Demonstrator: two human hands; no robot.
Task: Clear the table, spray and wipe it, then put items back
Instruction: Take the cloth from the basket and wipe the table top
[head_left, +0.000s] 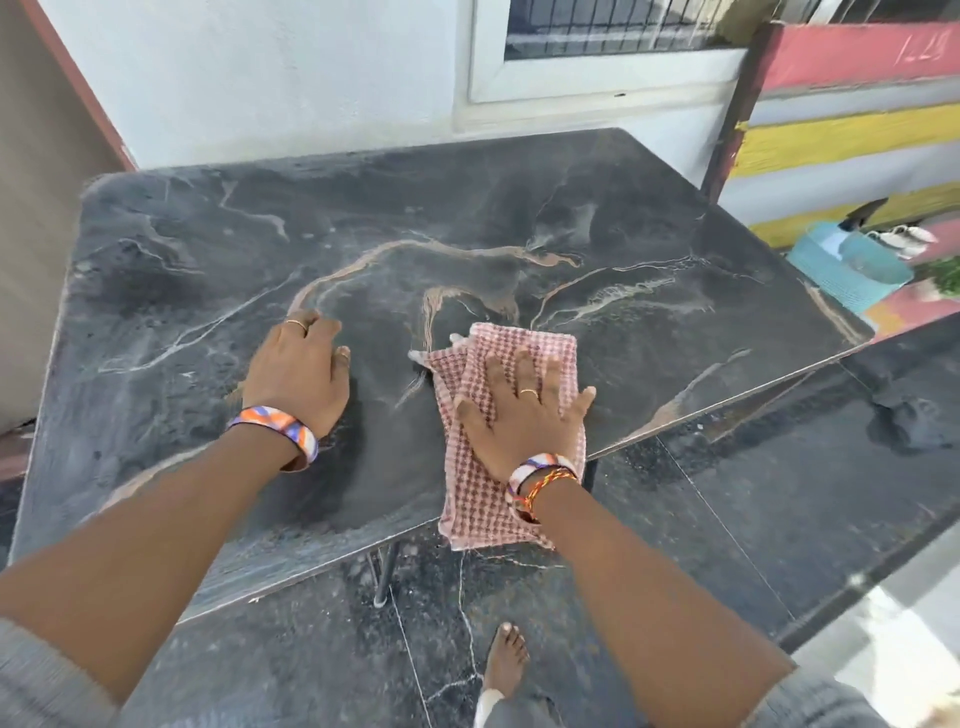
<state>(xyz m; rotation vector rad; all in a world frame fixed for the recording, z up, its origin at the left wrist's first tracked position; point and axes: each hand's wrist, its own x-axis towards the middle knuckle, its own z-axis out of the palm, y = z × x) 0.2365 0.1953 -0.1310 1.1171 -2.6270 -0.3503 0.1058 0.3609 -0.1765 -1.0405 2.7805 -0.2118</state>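
A dark marble-patterned table (519, 208) fills the middle of the head view, its top bare apart from a cloth. The pink-and-white checked cloth (519, 343) lies near the front right part of the top, and its near end hangs over the front edge. My right hand (524, 410) presses flat on the cloth with fingers spread. My left hand (301, 371) rests on the bare tabletop to the left of the cloth, fingers bent at the tips, holding nothing.
A white wall and a barred window (597, 31) stand behind the table. A striped red, yellow and grey wall (852, 124) is at the right, with a teal basket (847, 265) beside the table's right corner. My bare foot (506, 665) stands on the dark floor tiles.
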